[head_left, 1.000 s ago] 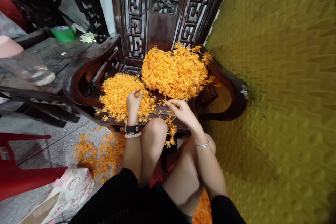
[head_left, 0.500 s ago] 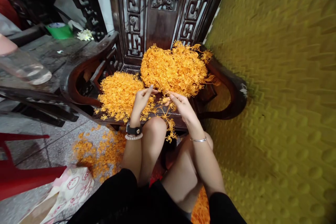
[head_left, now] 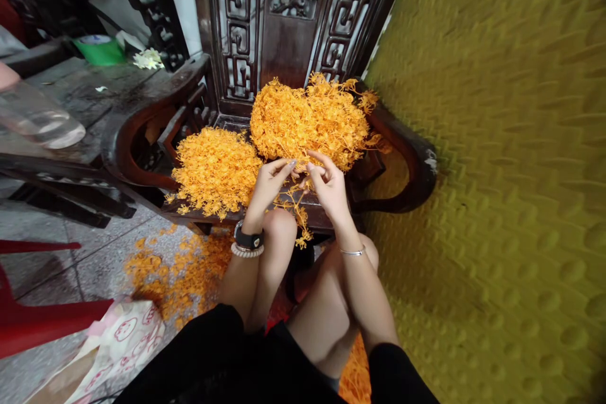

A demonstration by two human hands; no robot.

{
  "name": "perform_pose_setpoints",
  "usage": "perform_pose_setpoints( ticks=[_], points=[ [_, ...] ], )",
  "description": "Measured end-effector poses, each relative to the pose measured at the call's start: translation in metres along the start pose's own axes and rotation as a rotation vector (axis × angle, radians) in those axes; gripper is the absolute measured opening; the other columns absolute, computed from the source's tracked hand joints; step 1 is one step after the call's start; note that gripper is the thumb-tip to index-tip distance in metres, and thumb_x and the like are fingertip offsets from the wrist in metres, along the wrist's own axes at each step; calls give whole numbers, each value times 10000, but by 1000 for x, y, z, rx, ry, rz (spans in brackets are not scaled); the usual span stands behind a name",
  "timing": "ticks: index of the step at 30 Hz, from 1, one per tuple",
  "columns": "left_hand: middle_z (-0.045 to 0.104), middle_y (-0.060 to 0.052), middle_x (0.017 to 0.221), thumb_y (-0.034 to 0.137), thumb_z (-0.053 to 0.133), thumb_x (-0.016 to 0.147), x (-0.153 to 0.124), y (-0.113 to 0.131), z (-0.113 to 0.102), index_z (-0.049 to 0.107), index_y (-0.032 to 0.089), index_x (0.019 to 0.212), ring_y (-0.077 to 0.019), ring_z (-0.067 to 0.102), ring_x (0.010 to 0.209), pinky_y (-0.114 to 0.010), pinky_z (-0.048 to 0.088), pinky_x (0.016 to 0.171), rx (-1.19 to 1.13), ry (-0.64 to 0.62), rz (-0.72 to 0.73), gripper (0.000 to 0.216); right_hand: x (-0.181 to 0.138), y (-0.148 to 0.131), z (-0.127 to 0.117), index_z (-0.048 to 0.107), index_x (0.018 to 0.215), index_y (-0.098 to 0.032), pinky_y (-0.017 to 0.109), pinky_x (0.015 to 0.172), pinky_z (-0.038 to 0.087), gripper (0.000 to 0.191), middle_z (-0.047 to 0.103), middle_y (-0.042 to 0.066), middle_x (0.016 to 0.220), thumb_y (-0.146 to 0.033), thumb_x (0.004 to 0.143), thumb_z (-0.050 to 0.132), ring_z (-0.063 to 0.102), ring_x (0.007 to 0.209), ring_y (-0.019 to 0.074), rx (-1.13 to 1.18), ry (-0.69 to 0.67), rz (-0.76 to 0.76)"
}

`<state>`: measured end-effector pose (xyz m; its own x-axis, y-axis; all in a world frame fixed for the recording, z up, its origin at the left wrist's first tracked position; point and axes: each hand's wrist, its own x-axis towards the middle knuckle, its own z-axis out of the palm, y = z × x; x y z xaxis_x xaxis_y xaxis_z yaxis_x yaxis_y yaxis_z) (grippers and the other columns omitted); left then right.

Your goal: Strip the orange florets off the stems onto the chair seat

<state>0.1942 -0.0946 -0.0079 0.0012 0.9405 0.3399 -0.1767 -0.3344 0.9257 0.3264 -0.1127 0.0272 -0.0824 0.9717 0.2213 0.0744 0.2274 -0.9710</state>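
Two heaps of orange plastic flower pieces lie on the seat of a dark carved wooden chair (head_left: 402,139): a looser heap (head_left: 213,167) at the left and a bigger tangled heap (head_left: 307,117) at the back right. My left hand (head_left: 269,182) and my right hand (head_left: 327,186) meet in front of the tangled heap. Both pinch the same orange strand (head_left: 296,205), which hangs down between them towards my knees. My left wrist carries a black watch and a bead bracelet, my right wrist a thin bangle.
Orange pieces (head_left: 175,271) are scattered on the tiled floor under the chair. A red plastic stool (head_left: 42,322) and a patterned bag (head_left: 123,338) stand at lower left. A dark side table (head_left: 71,107) at the left bears a clear bottle (head_left: 38,120). A yellow-green textured surface (head_left: 497,170) fills the right.
My left hand has left the looser heap and moved right to meet my right hand. Both hands rose slightly towards the tangled heap and now pinch one strand together.
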Motion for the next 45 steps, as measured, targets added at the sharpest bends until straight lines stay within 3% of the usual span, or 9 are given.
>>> perform_pose_setpoints(
  ticks=[5, 10, 14, 19, 23, 29, 32, 38, 45],
  points=[
    [553, 15, 550, 369, 533, 866, 5, -13, 1, 606, 170, 679, -112, 545, 565, -246, 452, 636, 38, 211, -6, 282, -11, -5, 13, 540, 1212, -216, 247, 454, 407, 344, 658, 16, 698, -321, 888, 497, 482, 466, 103, -313, 9, -177],
    [634, -18, 664, 369, 396, 921, 9, -43, -52, 569, 173, 773, -140, 609, 685, -270, 461, 748, 370, 704, -142, 300, -22, -12, 19, 459, 1284, -232, 232, 440, 371, 404, 567, -33, 597, -350, 899, 491, 450, 444, 97, -176, -19, -147],
    [708, -69, 859, 326, 600, 801, 6, -60, -83, 551, 167, 1027, -201, 655, 852, -318, 455, 825, 586, 616, -354, 281, -11, -3, 9, 393, 1316, -235, 238, 482, 435, 515, 668, 1, 754, -409, 856, 546, 569, 526, 108, 10, -24, -20],
    [702, -98, 949, 373, 632, 778, 4, -50, -76, 449, 162, 1247, -219, 663, 838, -330, 457, 804, 643, 591, -268, 545, 0, 4, -2, 441, 1257, -232, 268, 558, 492, 509, 721, 32, 846, -450, 817, 576, 656, 622, 144, 106, -21, 125],
    [696, -76, 865, 430, 593, 810, 2, -33, -63, 503, 171, 1209, -207, 651, 794, -322, 462, 775, 612, 594, -169, 483, 1, 5, -4, 463, 1248, -220, 312, 743, 520, 517, 736, 49, 858, -475, 813, 578, 683, 732, 159, 63, 5, 94],
    [707, -69, 868, 520, 462, 875, -2, 1, -19, 690, 164, 857, -166, 647, 835, -268, 477, 764, 312, 16, -69, 423, 3, 10, 3, 472, 1229, -203, 363, 874, 500, 515, 741, 67, 870, -495, 817, 573, 689, 825, 185, 79, 86, 35],
    [709, -43, 813, 511, 487, 867, -9, 15, 5, 716, 167, 788, -164, 631, 762, -276, 466, 728, 391, -139, -31, 421, 0, 7, 8, 464, 1225, -211, 361, 875, 503, 472, 734, 82, 942, -479, 845, 542, 684, 864, 190, 111, 172, -17],
    [723, -57, 994, 372, 595, 836, -15, 20, 17, 744, 189, 872, -189, 638, 956, -314, 460, 887, 305, -107, 111, 239, -2, 2, 4, 469, 1256, -230, 367, 855, 520, 508, 726, 76, 952, -505, 835, 545, 682, 905, 204, 124, 127, 7],
    [735, -68, 970, 345, 639, 798, -9, 12, 11, 743, 165, 907, -198, 672, 948, -346, 503, 895, 71, -27, -33, 234, 0, 3, 1, 518, 1251, -220, 373, 917, 498, 474, 720, 65, 974, -395, 815, 579, 672, 930, 199, 190, 196, 54]
  ],
)
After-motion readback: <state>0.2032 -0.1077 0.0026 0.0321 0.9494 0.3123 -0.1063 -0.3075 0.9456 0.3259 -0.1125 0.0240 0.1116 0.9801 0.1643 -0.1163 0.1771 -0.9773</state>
